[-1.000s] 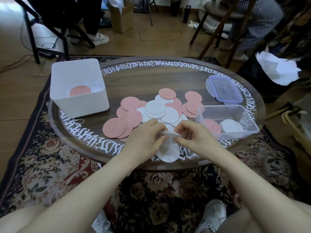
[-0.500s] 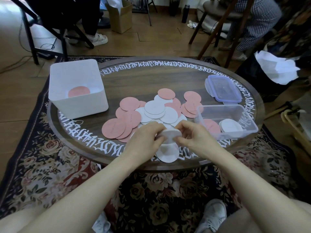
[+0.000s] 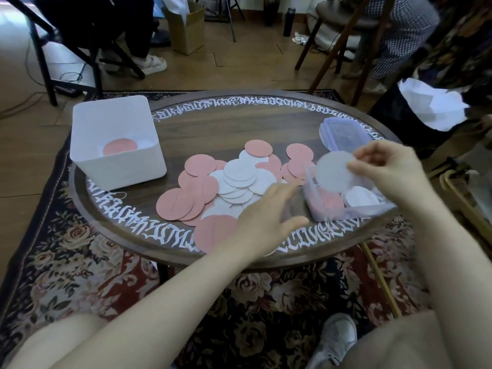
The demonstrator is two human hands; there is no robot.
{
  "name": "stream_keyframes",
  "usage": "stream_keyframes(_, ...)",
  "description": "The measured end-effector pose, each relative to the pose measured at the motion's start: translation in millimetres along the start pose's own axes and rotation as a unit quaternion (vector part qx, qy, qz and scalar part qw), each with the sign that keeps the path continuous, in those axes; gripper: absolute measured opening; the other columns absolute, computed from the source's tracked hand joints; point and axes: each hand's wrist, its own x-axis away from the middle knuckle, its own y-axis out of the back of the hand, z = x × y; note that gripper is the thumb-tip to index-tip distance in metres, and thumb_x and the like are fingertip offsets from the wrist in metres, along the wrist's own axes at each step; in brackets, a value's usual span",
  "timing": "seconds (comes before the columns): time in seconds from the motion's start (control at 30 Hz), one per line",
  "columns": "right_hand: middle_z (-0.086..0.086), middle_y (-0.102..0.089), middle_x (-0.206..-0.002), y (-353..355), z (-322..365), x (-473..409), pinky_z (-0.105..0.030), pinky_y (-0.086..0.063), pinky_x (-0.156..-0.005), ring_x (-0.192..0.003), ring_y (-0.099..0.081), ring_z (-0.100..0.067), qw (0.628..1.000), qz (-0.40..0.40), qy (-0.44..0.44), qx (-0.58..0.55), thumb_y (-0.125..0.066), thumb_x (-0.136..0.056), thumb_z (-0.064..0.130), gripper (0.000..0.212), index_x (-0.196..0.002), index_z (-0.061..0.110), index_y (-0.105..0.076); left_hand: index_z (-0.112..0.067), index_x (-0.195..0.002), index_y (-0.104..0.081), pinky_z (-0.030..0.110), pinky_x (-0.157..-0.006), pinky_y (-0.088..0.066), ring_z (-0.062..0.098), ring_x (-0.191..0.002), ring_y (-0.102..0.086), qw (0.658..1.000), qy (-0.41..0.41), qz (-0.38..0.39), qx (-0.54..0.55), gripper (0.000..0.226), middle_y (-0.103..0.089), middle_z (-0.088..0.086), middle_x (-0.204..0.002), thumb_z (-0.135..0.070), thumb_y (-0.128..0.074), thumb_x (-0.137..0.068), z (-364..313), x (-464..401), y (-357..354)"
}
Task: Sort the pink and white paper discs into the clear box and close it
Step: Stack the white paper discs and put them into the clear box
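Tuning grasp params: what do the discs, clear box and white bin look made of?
Discs: thin matte paper or card, pink and white; flat, overlapping in a loose pile, no gloss. Clear box: translucent plastic, likely rigid; the stacks inside show through its wall. White bin: opaque white plastic by the look, smooth matte walls with rounded corners.

— Where does the camera sit?
— On the person's head, facing forward and steeply down. There is only this one view.
— How close?
— Both forearms reach in from the bottom edge; the round worktop (image 3: 186, 123) spreads beyond the fingers (image 3: 364, 166), with floor and chair legs farther off.
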Motion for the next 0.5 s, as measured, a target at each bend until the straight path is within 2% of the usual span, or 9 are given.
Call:
stream_keyframes(0.07,-0.006,-0.065,-0.075,21.7,-18.2,-9.6,-0.03,-0.045,-0.075,-0.074,-0.06,-0.02,0.994,-0.039,-0.03,0.102,-0.075,-0.076,0.012,0.011,-0.079,0.018,-0.067,-0.033,-0.147,-0.025,0.03,-0.092,-0.041,0.014,-0.119,-0.049,0.995,-0.053,0.05,-0.076,0.065,-0.026,-0.018,-0.151,-0.034,-0.057,-0.091,-5.8,3.9,-8.2)
stream_keyframes(0.13,-0.008,-0.067,-0.078,29.9,-34.4,-14.5,-0.033,-0.045,-0.077,-0.082,-0.063,-0.026,0.981,-0.032,-0.064,0.18,-0.076,-0.074,0.015,0.011,-0.081,0.015,-0.068,-0.031,-0.149,-0.021,0.032,-0.096,-0.041,0.014,-0.13,-0.041,0.988,-0.08,0.079,-0.106,0.064,-0.015,-0.019,-0.156,-0.031,-0.054,-0.094,-6.8,5.5,-16.0)
stream_keyframes(0.27,-0.004,-0.067,-0.083,24.1,-49.5,-18.6,-0.036,-0.047,-0.074,-0.087,-0.061,-0.028,0.953,-0.004,-0.097,0.288,-0.071,-0.074,0.021,0.007,-0.079,0.022,-0.066,-0.027,-0.151,-0.015,0.036,-0.089,-0.043,0.026,-0.119,-0.049,0.971,-0.116,0.091,-0.188,0.067,-0.007,-0.016,-0.159,-0.024,-0.051,-0.095,-7.4,2.4,-25.2)
stream_keyframes(0.4,-0.01,-0.067,-0.098,14.2,-55.7,-22.3,-0.036,-0.043,-0.075,-0.098,-0.059,-0.034,0.919,-0.021,-0.099,0.381,-0.063,-0.076,0.021,0.011,-0.086,0.023,-0.065,-0.024,-0.15,-0.022,0.04,-0.082,-0.048,0.03,-0.108,-0.053,0.968,-0.125,0.084,-0.198,0.066,-0.013,-0.013,-0.158,-0.017,-0.052,-0.092,-7.6,-2.1,-28.6)
stream_keyframes(0.5,-0.015,-0.065,-0.106,5.9,-60.5,-25.0,-0.036,-0.043,-0.077,-0.101,-0.059,-0.037,0.889,-0.027,-0.099,0.446,-0.059,-0.079,0.016,0.017,-0.095,0.017,-0.065,-0.025,-0.149,-0.024,0.04,-0.08,-0.049,0.029,-0.106,-0.054,0.964,-0.123,0.086,-0.219,0.064,-0.015,-0.014,-0.157,-0.019,-0.053,-0.092,-7.8,-4.3,-27.2)
